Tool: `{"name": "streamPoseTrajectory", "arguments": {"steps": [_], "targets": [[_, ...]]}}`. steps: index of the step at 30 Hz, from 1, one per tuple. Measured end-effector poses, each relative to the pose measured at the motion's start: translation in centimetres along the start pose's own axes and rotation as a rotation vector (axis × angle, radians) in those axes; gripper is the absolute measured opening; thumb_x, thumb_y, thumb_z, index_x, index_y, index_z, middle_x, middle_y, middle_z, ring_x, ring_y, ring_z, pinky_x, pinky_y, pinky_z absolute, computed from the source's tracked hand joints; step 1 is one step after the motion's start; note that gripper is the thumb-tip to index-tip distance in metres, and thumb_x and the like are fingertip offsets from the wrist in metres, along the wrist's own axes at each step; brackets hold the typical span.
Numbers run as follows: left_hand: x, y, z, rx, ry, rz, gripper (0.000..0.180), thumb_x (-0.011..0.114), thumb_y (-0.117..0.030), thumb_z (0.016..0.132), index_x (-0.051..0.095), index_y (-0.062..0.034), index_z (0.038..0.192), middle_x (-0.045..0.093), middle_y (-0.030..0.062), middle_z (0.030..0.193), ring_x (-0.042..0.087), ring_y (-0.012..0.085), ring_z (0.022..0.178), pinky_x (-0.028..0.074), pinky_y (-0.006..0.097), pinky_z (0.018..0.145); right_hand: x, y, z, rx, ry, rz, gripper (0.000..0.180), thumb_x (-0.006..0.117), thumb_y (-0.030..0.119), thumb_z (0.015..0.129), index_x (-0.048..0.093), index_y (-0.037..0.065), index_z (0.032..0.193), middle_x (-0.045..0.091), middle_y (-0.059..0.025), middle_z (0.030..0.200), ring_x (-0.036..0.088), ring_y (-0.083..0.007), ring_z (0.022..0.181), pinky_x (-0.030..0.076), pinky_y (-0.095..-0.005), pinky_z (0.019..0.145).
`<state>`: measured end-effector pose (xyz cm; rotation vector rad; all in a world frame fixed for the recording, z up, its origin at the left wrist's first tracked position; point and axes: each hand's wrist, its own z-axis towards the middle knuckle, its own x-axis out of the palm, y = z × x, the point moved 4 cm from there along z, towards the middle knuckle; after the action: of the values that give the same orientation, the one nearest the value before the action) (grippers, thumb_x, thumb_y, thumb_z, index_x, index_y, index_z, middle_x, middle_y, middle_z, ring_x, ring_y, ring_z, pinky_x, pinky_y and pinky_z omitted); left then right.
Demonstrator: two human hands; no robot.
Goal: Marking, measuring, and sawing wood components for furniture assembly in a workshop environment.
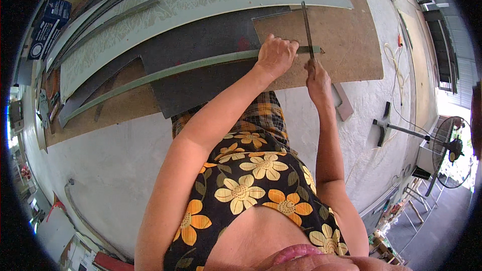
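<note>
Clamps green strip (196,64) in curled left hand (277,56), seemingly to steady it, and grips narrow dark tool (307,27) in closed right hand (318,78), crosswise over strip just right of left fingers

From near, above and behind the grips of left hand (277,56) and right hand (317,77), one fisheye faces steeply down.

The person wears a black top (269,184), which is printed with large flowers, some of them pale yellow (238,192) and some orange (287,205), with dull green leaves (228,179) between. The neckline (256,208) is wide and rounded. Below the top there is a checked garment (263,115), in orange, black and pale lines. Both forearms (329,140) are bare.
</note>
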<state>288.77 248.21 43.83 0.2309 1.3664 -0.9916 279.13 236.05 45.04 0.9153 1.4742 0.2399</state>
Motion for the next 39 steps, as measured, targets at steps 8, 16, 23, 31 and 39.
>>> {"name": "streamPoseTrajectory", "arguments": {"steps": [8,16,23,31,39], "targets": [[-0.1,0.3,-0.1,0.000,-0.007,0.017,0.020,0.066,-0.028,0.086,0.065,-0.0087,0.090,0.070,0.0097,0.080,0.069,0.0286,0.080,0.047,0.043,0.077,0.0,-1.3,-3.6,0.057,0.009,0.028,0.021,0.044,0.013,0.100,0.056,-0.002,0.108,0.064,-0.0266,0.101,0.059,-0.0464,0.102,0.048,-0.0482,0.083],[0.1,-0.1,0.2,-0.016,0.050,0.043,0.020,0.066,-0.029,0.086,0.065,-0.0090,0.089,0.070,0.0099,0.081,0.069,0.0285,0.080,0.047,0.043,0.078,0.5,-1.2,1.0,-0.119,-0.085,-0.058,0.029,0.040,0.020,0.102,0.059,-0.001,0.106,0.066,-0.0234,0.095,0.064,-0.0378,0.086,0.049,-0.0414,0.073],[-0.3,-0.1,0.2,-0.011,0.060,0.041,0.021,0.067,-0.030,0.085,0.064,-0.0093,0.088,0.070,0.0089,0.083,0.068,0.0267,0.083,0.047,0.042,0.078,-0.8,-3.3,-6.9,0.033,0.008,0.005,0.019,0.042,0.009,0.098,0.057,0.000,0.106,0.064,-0.0257,0.097,0.062,-0.0440,0.096,0.049,-0.0472,0.076],[-0.1,-0.2,0.1,-0.010,0.038,0.052,0.023,0.069,-0.031,0.085,0.065,-0.0102,0.095,0.070,0.0075,0.083,0.069,0.0247,0.084,0.048,0.041,0.078,-4.0,-0.4,-6.1,0.060,-0.103,0.061,0.023,0.043,0.016,0.102,0.057,-0.002,0.104,0.061,-0.0227,0.082,0.058,-0.0340,0.070,0.047,-0.0415,0.067],[-0.1,-0.3,0.0,0.007,0.073,0.184,0.032,0.067,-0.036,0.087,0.065,-0.0101,0.106,0.070,0.0079,0.078,0.069,0.0228,0.080,0.049,0.039,0.076,-1.8,-1.0,-4.7,0.048,-0.029,0.053,0.019,0.046,0.014,0.101,0.055,-0.002,0.105,0.063,-0.0282,0.092,0.060,-0.0477,0.088,0.048,-0.0479,0.072]]}}
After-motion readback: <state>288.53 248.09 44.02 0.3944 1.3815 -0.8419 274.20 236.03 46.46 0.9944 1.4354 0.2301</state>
